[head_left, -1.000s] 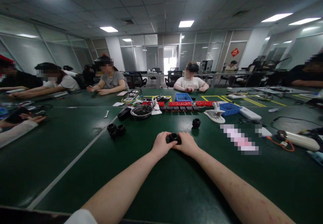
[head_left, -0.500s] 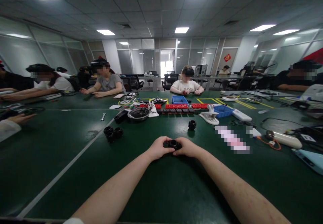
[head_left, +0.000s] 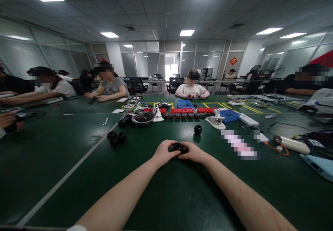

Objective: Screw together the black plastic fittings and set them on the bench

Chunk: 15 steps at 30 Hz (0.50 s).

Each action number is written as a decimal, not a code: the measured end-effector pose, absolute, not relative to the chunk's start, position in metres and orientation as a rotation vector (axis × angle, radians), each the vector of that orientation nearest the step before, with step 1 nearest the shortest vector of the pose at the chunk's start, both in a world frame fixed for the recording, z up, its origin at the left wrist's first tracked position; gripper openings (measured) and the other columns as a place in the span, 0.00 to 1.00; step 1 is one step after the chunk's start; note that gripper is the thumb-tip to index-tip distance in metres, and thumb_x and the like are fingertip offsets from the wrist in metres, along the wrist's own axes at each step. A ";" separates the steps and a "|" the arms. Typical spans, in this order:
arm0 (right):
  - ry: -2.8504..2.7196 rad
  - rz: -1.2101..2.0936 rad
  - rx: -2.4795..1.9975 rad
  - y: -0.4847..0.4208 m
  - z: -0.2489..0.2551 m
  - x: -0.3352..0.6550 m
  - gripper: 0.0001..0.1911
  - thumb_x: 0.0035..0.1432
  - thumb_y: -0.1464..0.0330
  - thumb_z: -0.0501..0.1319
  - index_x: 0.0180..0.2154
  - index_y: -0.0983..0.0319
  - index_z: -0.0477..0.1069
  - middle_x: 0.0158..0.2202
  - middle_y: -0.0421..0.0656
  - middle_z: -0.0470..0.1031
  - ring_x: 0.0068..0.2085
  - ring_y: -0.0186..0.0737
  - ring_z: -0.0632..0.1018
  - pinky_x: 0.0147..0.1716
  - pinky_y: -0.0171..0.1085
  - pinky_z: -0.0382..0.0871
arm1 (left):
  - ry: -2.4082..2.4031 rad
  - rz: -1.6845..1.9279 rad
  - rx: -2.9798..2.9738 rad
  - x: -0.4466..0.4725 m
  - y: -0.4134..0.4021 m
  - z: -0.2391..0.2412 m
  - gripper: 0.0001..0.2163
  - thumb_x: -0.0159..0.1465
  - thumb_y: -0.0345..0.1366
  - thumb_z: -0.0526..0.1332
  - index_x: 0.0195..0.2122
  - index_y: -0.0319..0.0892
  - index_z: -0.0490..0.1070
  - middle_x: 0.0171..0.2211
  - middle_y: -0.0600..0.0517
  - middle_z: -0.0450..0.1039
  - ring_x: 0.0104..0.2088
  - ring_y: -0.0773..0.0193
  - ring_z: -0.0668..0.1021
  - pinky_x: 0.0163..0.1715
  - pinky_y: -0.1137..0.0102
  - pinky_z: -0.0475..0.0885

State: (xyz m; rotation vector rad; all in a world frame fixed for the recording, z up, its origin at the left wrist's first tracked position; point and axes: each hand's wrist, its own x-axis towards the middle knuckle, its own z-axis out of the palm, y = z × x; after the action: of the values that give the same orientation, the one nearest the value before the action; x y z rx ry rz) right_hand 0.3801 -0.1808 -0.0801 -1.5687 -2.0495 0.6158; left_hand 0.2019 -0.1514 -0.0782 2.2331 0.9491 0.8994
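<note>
Both of my hands meet over a small black round part (head_left: 178, 147) in the middle of the green table (head_left: 78, 144). My left hand (head_left: 163, 152) curls around its left side, and my right hand (head_left: 194, 152) grips the right side with fingers closed. Another black round part (head_left: 197, 130) stands alone a little farther out. A cluster of three similar black parts (head_left: 116, 138) sits to the left beyond a white line.
Farther back lie a round metal dish (head_left: 142, 118), red strips (head_left: 182, 110), blue bins (head_left: 185, 103), a white clip (head_left: 215, 121) and a wrench (head_left: 105, 121). Cables and white devices (head_left: 291, 144) crowd the right. Several people sit along the left and far sides.
My hands stay closed on the black part, with a small shift of the fingers around it. The camera tilted up slightly, and a person's hand at the far left pulled back.
</note>
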 end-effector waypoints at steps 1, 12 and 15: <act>-2.051 0.666 -1.546 -0.181 -0.079 0.382 0.26 0.41 0.67 0.66 0.45 0.62 0.67 0.38 0.41 0.73 0.37 0.40 0.73 0.35 0.34 0.64 | 0.936 0.883 2.233 0.202 -0.152 -0.077 0.17 0.51 0.36 0.64 0.42 0.42 0.69 0.39 0.48 0.70 0.40 0.58 0.72 0.39 0.67 0.67; -1.966 0.573 -1.744 -0.180 -0.083 0.376 0.16 0.39 0.63 0.66 0.32 0.63 0.69 0.27 0.39 0.71 0.29 0.38 0.71 0.27 0.33 0.61 | 1.000 0.830 2.184 0.204 -0.147 -0.082 0.17 0.48 0.36 0.66 0.40 0.41 0.70 0.38 0.49 0.70 0.36 0.59 0.72 0.36 0.68 0.68; -1.873 0.361 -1.886 -0.181 -0.086 0.360 0.16 0.43 0.61 0.62 0.33 0.64 0.66 0.30 0.46 0.70 0.33 0.45 0.71 0.32 0.39 0.60 | 1.155 0.909 2.145 0.210 -0.148 -0.089 0.16 0.49 0.39 0.65 0.38 0.40 0.68 0.36 0.48 0.68 0.35 0.58 0.71 0.34 0.67 0.67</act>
State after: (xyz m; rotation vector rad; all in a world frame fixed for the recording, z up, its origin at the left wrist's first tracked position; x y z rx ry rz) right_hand 0.3604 -0.1813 -0.0864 -1.8862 -1.8726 0.3606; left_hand 0.2103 -0.1483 -0.0887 2.1453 1.1552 0.9094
